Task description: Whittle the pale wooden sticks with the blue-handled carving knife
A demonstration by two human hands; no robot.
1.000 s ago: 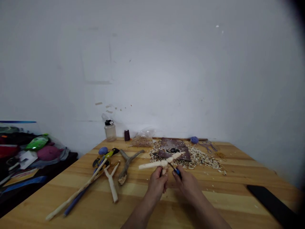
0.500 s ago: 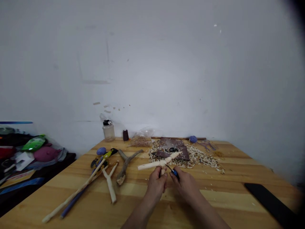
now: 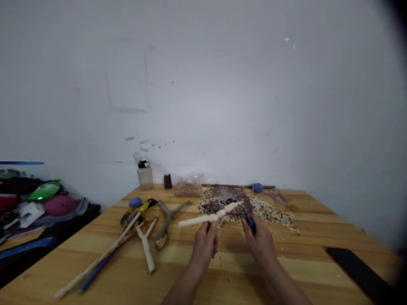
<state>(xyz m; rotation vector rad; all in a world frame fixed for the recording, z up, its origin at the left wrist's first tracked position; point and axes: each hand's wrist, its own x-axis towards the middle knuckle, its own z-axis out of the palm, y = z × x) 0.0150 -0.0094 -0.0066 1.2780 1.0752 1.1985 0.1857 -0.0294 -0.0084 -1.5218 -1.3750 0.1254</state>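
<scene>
My left hand point(image 3: 205, 245) is shut around a pale carved wooden stick point(image 3: 203, 219), which lies crosswise above the wooden table point(image 3: 286, 258). My right hand point(image 3: 258, 242) grips a small knife with a blue handle point(image 3: 251, 224), a short way to the right of the stick's far end. The blade is mostly hidden by my fingers, and the knife is apart from the wood. Wood shavings point(image 3: 270, 212) lie beyond both hands around a dark flat board point(image 3: 229, 194).
To the left lie a forked branch point(image 3: 167, 222), a Y-shaped peeled stick point(image 3: 146, 246), a long stick point(image 3: 95, 262) and a yellow-handled tool point(image 3: 143, 206). At the back stand a plastic bottle point(image 3: 145, 177) and a dark spool point(image 3: 168, 181). A black strip point(image 3: 359, 271) lies front right.
My right hand has moved to the right, drawing the knife away from the stick. My left hand has turned the stick, so its far end now points more to the right.
</scene>
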